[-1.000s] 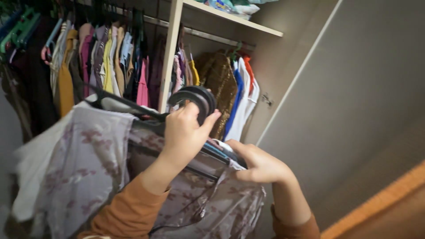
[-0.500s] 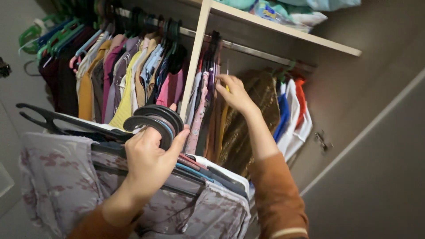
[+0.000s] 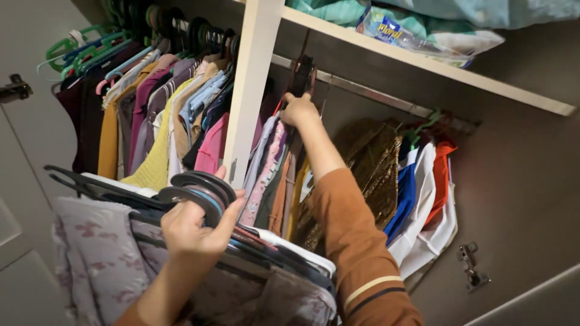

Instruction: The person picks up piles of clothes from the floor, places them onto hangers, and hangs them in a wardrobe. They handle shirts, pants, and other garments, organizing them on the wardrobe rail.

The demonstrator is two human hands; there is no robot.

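Wardrobe interior, seen from above and slightly left. Left hand [image 3: 194, 228] low in the foreground, fingers curled closed around the hooks of a bundle of hangers [image 3: 199, 192]; thumb stretched up along the right side of the hooks. Hooks are dark, stacked one behind another, with one light blue edge showing. From these hangers hang several garments, the nearest a pale floral garment [image 3: 96, 259] in grey-lilac, spread across the lower left of the view.

Right hand [image 3: 299, 111] raised well above and to the right of the left, at the level of the metal rail [image 3: 368, 95]. It is closed around the top of a dark hanger [image 3: 304, 71] at the rail; whether the hook sits on the rail cannot be told (the hand covers that part). Orange-brown sleeve [image 3: 353, 241] with a pale and a dark stripe near the cuff runs down from it.

A white upright divider [image 3: 252, 90] stands between the two hands, splitting the wardrobe. Left of it, a dense row of hanging clothes [image 3: 151, 127] in yellow, purple, pink and blue, on green and dark hangers. Right of it, a gold patterned garment [image 3: 371, 175], then blue, white and orange pieces. A shelf [image 3: 423, 60] above the rail carries folded bedding and a plastic-wrapped package. Door hinge [image 3: 470, 265] at lower right.
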